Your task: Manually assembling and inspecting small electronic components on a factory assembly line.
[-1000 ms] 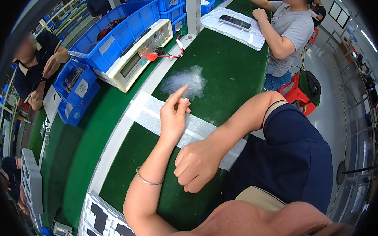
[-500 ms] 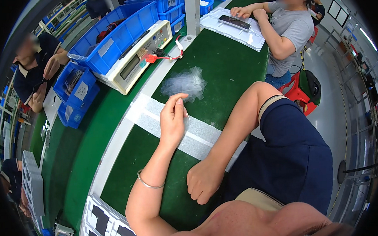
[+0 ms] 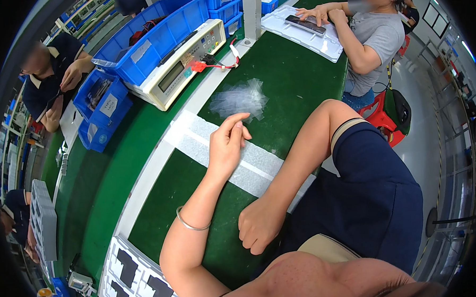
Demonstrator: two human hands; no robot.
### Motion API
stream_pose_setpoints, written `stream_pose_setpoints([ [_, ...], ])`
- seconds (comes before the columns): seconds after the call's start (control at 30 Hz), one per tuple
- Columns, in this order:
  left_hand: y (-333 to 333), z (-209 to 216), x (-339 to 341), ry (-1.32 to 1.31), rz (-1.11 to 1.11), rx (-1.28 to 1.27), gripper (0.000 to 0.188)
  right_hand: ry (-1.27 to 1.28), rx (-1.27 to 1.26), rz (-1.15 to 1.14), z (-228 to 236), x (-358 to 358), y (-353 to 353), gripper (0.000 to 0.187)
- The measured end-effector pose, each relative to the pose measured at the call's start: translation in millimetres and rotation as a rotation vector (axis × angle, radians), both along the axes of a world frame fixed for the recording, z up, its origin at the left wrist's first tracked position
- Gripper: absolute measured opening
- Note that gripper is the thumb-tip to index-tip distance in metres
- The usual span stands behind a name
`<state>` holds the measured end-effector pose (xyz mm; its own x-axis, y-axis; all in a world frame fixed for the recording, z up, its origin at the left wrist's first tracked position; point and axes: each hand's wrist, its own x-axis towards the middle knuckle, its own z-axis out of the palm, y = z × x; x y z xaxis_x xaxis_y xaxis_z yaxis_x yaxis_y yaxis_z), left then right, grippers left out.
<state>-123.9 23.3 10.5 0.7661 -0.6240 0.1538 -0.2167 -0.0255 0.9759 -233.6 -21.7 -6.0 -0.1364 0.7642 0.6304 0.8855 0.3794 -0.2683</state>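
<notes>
My left hand (image 3: 226, 148), with a bangle on its forearm, is over the white padded strip (image 3: 255, 178) that crosses the green mat. Its fingers are loosely bent and apart, and nothing shows between them. Just beyond the fingertips lies a loose pile of clear plastic film pieces (image 3: 239, 99). My right hand (image 3: 260, 224) rests on the green mat (image 3: 166, 215) nearer to me, curled into a fist with its back up. No object shows at that fist, though its palm side is hidden.
A bench meter (image 3: 178, 66) with red and black leads stands at the back left beside blue bins (image 3: 153, 38). Near left is a white tray (image 3: 113, 260) of black parts. Across the mat a co-worker touches a phone (image 3: 305, 24) on a white tray (image 3: 275, 22).
My view has shifted slightly, so the bench appears a little farther right. My hands keep nearly the same poses. The co-worker's hand has moved onto the phone.
</notes>
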Motion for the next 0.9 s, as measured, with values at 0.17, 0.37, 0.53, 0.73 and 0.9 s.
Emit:
stream_pose_setpoints([
  [0.17,-3,-2,-1,0.063,-0.030,-0.087,0.021,0.019,-0.070,0.010,1,1,-1,0.013],
  [0.37,6,-12,2,-0.003,0.026,-0.128,0.010,0.009,-0.081,0.103,4,4,7,0.012],
  [0.53,2,-8,-4,-0.092,0.044,-0.114,0.014,0.009,-0.159,0.135,16,-6,9,0.013],
  [0.73,5,-3,-3,-0.132,0.066,-0.095,0.017,-0.035,-0.185,0.269,19,-1,26,0.013],
  [0.9,-2,-5,9,-0.009,0.045,-0.178,0.017,-0.022,-0.261,0.408,15,-1,52,0.013],
])
